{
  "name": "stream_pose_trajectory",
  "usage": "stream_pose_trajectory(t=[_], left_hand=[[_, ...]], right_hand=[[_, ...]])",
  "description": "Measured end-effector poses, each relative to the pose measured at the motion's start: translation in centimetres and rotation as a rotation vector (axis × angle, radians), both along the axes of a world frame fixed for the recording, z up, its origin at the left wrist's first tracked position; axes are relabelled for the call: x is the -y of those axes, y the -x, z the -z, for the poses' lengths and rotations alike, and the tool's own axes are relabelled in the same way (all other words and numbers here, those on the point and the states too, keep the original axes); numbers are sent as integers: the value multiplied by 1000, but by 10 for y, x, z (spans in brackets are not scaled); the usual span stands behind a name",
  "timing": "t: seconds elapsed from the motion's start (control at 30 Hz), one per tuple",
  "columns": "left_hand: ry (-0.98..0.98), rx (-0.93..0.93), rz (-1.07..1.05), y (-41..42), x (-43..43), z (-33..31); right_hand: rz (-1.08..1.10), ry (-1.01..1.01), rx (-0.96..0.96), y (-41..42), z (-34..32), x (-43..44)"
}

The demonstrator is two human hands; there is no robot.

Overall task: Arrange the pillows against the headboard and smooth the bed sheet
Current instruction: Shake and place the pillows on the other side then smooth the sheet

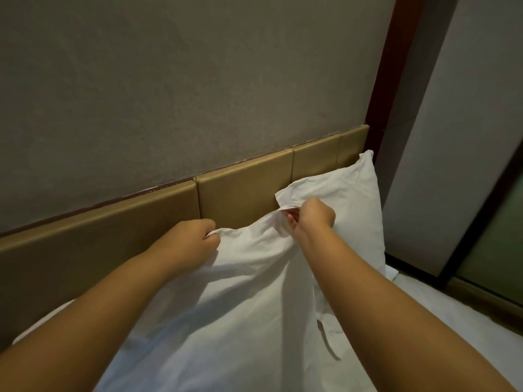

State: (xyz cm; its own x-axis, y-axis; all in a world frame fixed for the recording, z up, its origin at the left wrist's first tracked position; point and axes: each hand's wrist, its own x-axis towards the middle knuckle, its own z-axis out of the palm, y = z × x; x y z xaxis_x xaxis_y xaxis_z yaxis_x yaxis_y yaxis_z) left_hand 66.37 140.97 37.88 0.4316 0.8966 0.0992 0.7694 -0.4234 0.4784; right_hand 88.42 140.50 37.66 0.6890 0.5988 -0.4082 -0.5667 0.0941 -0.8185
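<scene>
Both bare forearms fill the bottom of the head view, reaching forward and up over the bed, so that's what sits closest. Between them is a big white fabric pillow in a loose, wrinkly case [240, 306], and it takes up most of the lower middle of the shot. Its top edge is raised in front of the tan padded panelled headboard [113, 241], while the bottom end runs out of view towards the camera. Over at the pillow's top left corner, the left hand [195, 239] has its fingers curled in, pinching a bunch of cloth. The right hand [314, 215] is bunched into a fist round the top edge further right, and you can see a bit of fingertip tucked into the fold. Just behind the right hand, a second plump white pillow [353, 193] stands upright against the right end of the headboard, with its top corner poking up near the headboard's upper edge. Some flat white bed sheet [452, 312] shows at the right, below that second pillow. Plain grey textured wall [198, 80] runs above the headboard, and a dark reddish-brown wooden trim strip [396, 66] goes up the right side of it. Further right is a pale panel in a dark frame [495, 236], but I can't tell whether it's a door or a window.
</scene>
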Motion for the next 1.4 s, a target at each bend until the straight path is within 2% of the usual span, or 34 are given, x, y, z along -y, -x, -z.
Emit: stream_pose_trajectory(t=[0.17,0.4,0.5,0.73,0.9,1.03,1.13,1.2,1.4], left_hand=[[-94,79,-15,-2,19,-12],[-260,120,-54,-9,33,-41],[-352,114,-63,-15,31,-39],[-406,-61,-222,-11,-22,-37],[-542,-327,-270,-17,-39,-27],[-596,-357,-288,-9,-34,-20],[-654,-303,-269,10,-23,-16],[-643,-259,-251,29,-9,-14],[-551,-162,-188,93,42,-6]], right_hand=[[104,9,-46,-9,-6,43],[141,-54,221,-26,-55,44],[107,-32,250,-32,-60,32],[-49,18,308,-35,-40,-56],[-169,6,243,-30,-12,-124],[-263,28,318,-31,-18,-128],[-311,23,369,-34,-36,-114],[-324,13,454,-27,-47,-97],[-472,59,968,41,-45,-18]])
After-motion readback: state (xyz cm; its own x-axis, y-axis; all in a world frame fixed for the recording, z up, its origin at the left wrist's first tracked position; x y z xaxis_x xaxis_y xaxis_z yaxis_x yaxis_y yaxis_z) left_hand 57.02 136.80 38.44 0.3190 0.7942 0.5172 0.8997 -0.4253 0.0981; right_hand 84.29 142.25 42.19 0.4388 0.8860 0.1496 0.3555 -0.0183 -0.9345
